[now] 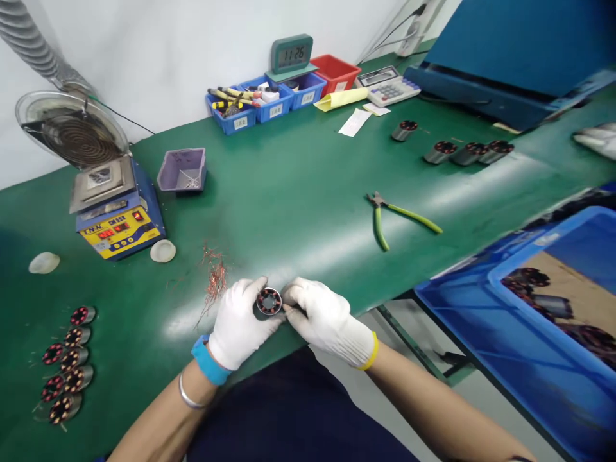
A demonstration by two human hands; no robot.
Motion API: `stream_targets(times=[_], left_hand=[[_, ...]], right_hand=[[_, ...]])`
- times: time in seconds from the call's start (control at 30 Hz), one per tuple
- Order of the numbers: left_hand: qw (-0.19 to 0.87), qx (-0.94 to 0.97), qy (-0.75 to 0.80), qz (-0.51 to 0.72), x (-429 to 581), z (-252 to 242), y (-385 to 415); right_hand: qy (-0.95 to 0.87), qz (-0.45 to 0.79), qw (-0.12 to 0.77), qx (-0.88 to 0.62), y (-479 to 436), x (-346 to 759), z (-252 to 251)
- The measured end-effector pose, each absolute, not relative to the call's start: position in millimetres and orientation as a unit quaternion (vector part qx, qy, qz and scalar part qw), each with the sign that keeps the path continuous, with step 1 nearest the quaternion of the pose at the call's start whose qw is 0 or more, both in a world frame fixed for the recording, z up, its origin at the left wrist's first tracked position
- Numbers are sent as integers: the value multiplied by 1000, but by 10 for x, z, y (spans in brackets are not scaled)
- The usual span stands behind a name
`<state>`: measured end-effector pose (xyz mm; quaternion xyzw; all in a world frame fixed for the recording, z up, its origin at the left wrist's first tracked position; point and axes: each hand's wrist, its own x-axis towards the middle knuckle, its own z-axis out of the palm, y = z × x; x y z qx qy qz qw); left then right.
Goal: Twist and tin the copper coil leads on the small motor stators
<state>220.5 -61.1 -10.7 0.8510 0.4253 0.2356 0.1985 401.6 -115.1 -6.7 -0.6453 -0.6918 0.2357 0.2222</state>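
My left hand [242, 319], in a white glove, is closed around a small motor stator [269, 301] with copper windings, its round end facing up. At the stator's right side my right hand [320, 314], gloved too, has thumb and forefinger pinched together; what lies between them, if anything, is too small to make out. A loose heap of copper wire clippings [216, 279] lies on the green table just beyond my left hand. Farther off to the right are side cutters [378, 202] with green handles, lying with their handles spread.
Several stators [74, 359] stand at the left, more stators [474, 153] at the back right. A solder pot [118, 215], a purple tray [181, 186], blue bins [274, 109], a clock [291, 54] and a calculator [392, 90] are on the table. A blue crate [495, 282] holds stators.
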Motion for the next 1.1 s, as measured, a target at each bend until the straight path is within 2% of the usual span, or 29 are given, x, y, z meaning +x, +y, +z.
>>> stream_targets(times=[0.13, 0.2, 0.4, 0.5, 0.67, 0.87, 1.0, 1.1], left_hand=[[272, 842, 414, 212, 2149, -115, -559], [323, 831, 404, 204, 2097, -115, -528], [407, 795, 401, 205, 2032, -99, -487], [389, 801, 401, 217, 2068, -80, -468], [286, 862, 358, 218, 2185, -74, -479], [252, 850, 400, 234, 2285, -94, -543], [270, 863, 387, 183, 2267, -80, -552], [297, 863, 367, 179, 2250, -77, -554]], right_hand=[[-681, 300, 258, -616, -1057, 4095, -42], [-722, 283, 263, -575, -1003, 4092, -83], [-779, 159, 165, -584, -915, 3977, -206], [-774, 145, 121, -604, -950, 3979, -168], [-773, 83, 40, -628, -1168, 4027, -10], [-762, 47, -24, -645, -1446, 4119, 79], [-769, 75, -33, -634, -1557, 4114, 43], [-780, 103, -2, -617, -1625, 4041, 2]])
